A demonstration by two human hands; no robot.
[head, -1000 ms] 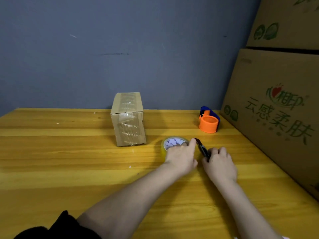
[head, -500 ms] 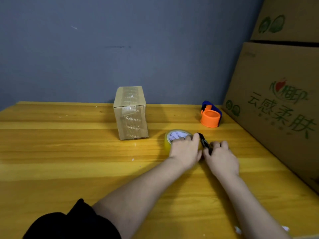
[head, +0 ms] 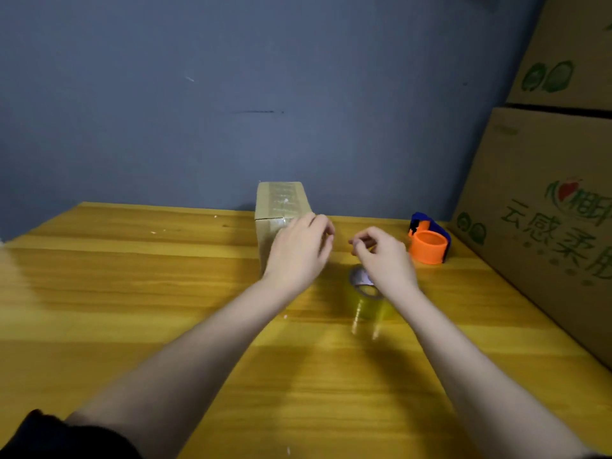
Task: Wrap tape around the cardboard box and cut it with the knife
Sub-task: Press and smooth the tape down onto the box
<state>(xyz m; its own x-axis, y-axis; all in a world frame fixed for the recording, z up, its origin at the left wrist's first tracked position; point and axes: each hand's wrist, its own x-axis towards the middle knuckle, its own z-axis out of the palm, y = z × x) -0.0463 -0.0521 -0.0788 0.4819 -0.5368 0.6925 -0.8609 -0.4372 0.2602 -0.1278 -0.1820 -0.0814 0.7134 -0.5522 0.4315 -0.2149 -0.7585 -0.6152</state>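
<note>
The small cardboard box [head: 281,202] stands upright near the table's back edge, with clear tape on its top and front. My left hand [head: 298,251] hovers in front of the box's right side, fingers loosely curled, nothing visible in it. My right hand [head: 385,258] is raised just to the right of it, fingertips pinched toward the left hand. Whether it holds anything I cannot tell. The yellowish clear tape roll [head: 367,301] sits under my right wrist, partly hidden. The knife is not visible.
An orange and blue tape dispenser [head: 429,243] stands at the back right of the wooden table [head: 132,293]. Large printed cartons [head: 546,226] are stacked along the right edge. A grey-blue wall [head: 265,94] closes the back.
Both hands have lifted off the tape roll and the black knife and moved toward the box. The knife is no longer in sight, and the camera has tilted.
</note>
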